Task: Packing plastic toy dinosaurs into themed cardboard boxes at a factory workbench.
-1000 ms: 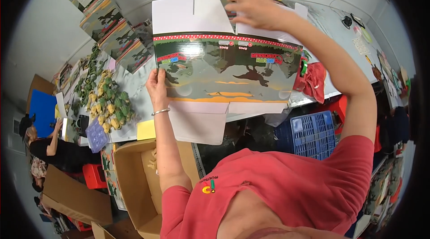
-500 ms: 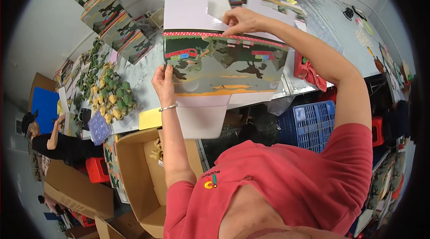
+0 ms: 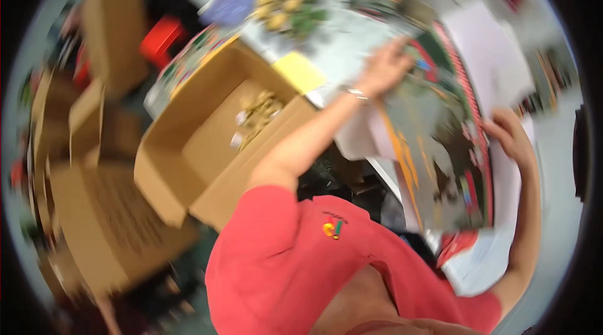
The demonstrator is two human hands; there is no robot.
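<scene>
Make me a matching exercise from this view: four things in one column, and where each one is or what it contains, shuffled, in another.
Things:
1. Grey-and-green printed cardboard carton with white flaps
2. Open brown cardboard box
3. Silver metal bangle
4. Red plastic stool

Places or contents:
A. Around the wrist of the left hand
B. Beyond the brown box, toward the picture's upper left
C. Held by both the left hand and the right hand
D. Has small tan pieces inside

Right pairs: 1-C, 2-D, 3-A, 4-B.
</scene>
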